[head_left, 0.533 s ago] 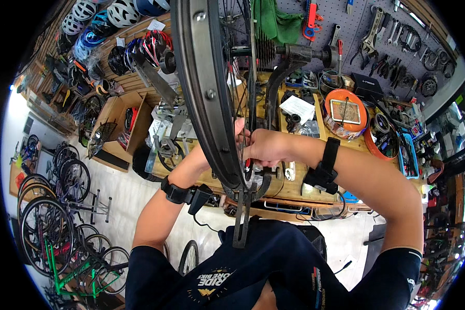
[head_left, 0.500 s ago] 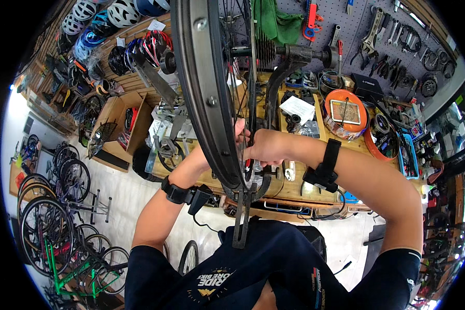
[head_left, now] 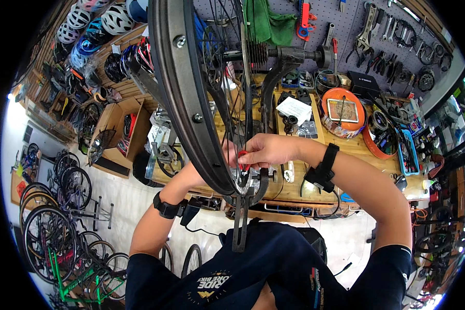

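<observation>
A bicycle wheel with a black rim (head_left: 183,98) stands upright in a dark metal truing stand (head_left: 241,219), its cassette (head_left: 257,53) on the right of the hub. My right hand (head_left: 268,150) is closed, thumb and fingers pinching a small red spoke wrench (head_left: 244,161) at the spokes just above the lower rim. On the other side of the spokes, my left hand (head_left: 230,151) has its fingers curled close to the wrench. The rim covers most of that hand, so what it grips is hidden. Both wrists wear black straps.
Behind the wheel, a wooden workbench (head_left: 315,186) bears an orange round tray (head_left: 341,126), a red bowl of parts (head_left: 380,150) and a blue basket (head_left: 408,155). Tools hang on the pegboard (head_left: 346,31). An open cardboard box (head_left: 111,163) is at left, near several parked bicycles.
The wheel and stand appear slightly farther left as the view shifts. My right hand has turned a little, and more of the red spoke wrench shows between its fingers. My left hand stays by the spokes.
</observation>
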Tool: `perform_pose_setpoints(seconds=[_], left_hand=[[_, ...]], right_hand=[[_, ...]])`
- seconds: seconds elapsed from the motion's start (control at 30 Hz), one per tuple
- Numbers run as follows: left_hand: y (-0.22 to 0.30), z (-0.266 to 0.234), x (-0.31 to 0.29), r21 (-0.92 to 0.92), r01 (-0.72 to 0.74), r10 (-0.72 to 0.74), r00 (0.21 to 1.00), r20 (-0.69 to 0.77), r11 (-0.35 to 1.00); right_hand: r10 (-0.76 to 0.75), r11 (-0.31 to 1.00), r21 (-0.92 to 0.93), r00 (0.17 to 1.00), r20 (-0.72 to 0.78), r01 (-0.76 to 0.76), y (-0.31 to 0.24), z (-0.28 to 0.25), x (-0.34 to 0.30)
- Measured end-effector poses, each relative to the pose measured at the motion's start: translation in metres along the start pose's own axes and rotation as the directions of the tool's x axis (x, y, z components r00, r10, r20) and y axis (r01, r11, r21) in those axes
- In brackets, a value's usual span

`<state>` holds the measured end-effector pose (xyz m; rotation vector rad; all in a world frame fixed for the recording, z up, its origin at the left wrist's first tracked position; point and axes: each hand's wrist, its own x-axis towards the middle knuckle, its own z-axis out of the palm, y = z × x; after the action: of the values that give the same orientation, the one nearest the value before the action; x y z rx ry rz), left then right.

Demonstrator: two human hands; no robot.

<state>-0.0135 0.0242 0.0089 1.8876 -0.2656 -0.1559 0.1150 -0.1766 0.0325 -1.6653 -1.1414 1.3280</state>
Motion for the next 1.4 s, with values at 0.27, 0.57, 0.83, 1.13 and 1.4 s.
perform_pose_setpoints(seconds=[0.27,0.57,0.83,1.13,1.4], left_hand=[[0.046,0.023,0.018,-0.031,0.173,-0.174,0.984,-0.036,0.984],[0.043,0.044,0.022,0.249,0.052,0.019,0.962,-0.273,0.967],[0.040,0.024,0.016,-0.403,0.218,-0.193,0.976,0.102,0.889],[0.022,0.016,0.024,-0.150,0.234,-0.228,0.972,0.057,0.961],[0.042,0.034,0.020,0.451,0.201,-0.127,0.974,-0.190,0.870]], right_hand=[[-0.136,0.923,-0.365,0.991,-0.010,0.123,0.006,-0.033,-0.017],[-0.221,0.974,-0.026,0.924,-0.311,0.224,0.022,-0.027,0.013],[-0.176,0.984,-0.050,0.905,-0.387,0.170,0.020,-0.022,0.020],[-0.130,0.991,-0.019,0.930,-0.343,0.131,0.020,-0.025,0.024],[-0.080,0.994,-0.097,0.916,-0.393,0.045,0.024,-0.032,0.033]])
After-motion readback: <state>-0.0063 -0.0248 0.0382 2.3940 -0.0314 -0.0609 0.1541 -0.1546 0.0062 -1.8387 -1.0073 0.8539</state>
